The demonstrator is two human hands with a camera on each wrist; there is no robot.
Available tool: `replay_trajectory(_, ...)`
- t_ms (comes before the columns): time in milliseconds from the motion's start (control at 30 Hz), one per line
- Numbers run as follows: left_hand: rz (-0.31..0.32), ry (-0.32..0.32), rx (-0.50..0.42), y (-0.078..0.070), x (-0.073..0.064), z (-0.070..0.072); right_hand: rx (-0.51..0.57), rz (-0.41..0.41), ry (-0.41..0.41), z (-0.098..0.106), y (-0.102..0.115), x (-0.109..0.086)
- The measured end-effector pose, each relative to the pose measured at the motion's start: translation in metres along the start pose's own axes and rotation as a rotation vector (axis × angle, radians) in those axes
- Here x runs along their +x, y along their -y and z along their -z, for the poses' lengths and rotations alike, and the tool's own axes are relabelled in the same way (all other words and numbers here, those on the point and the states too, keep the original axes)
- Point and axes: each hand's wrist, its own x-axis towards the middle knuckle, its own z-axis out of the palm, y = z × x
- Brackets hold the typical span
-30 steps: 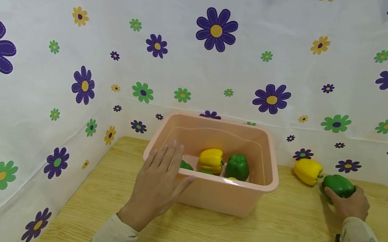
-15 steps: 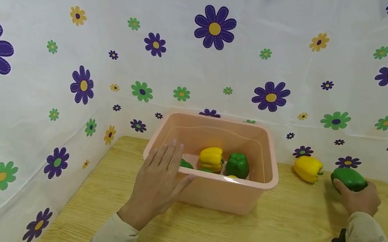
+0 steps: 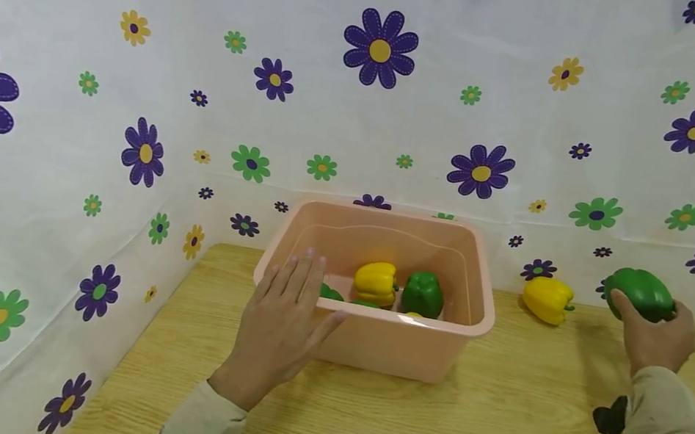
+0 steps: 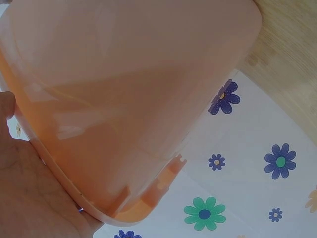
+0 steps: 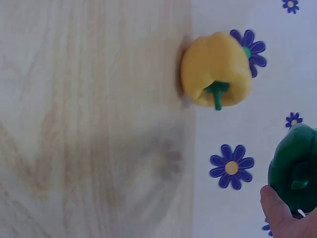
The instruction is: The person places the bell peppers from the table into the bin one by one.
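Note:
In the head view my right hand (image 3: 660, 337) grips a green bell pepper (image 3: 640, 294), lifted above the table at the right. The right wrist view shows the thumb against that green bell pepper (image 5: 295, 171), whose stem end faces the camera. A yellow bell pepper (image 3: 548, 300) lies on the table just left of it. My left hand (image 3: 278, 318), fingers straight, rests on the near left rim of a pink plastic bin (image 3: 389, 345). Inside the bin are a yellow bell pepper (image 3: 376, 283), a green bell pepper (image 3: 422, 295) and others partly hidden by the front wall.
The wooden table (image 3: 519, 419) meets a white flower-print sheet (image 3: 307, 122) at the back and left. A small black piece (image 3: 610, 417) shows beside the right sleeve. The left wrist view is mostly filled by the bin's wall (image 4: 124, 59).
My right hand has raised the green bell pepper off the table and moved it slightly right, away from the yellow one. The left hand has stayed on the bin.

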Motion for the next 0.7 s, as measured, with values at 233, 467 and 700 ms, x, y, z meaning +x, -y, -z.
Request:
replay_trajectory(233, 0.010, 0.026, -0.003, 0.000, 0.000, 0.001, 0.139, 0.032, -0.071, -0.008, 0.021, -0.006)
replay_trajectory(467, 0.009, 0.035, -0.007, 0.000, -0.002, 0.002, 0.446, 0.060, -0.066, -0.016, 0.047, -0.022)
replay_trajectory(700, 0.003, 0.017, -0.012, 0.000, -0.001, 0.002, 0.706, 0.215, 0.021, -0.030, 0.071, -0.040)
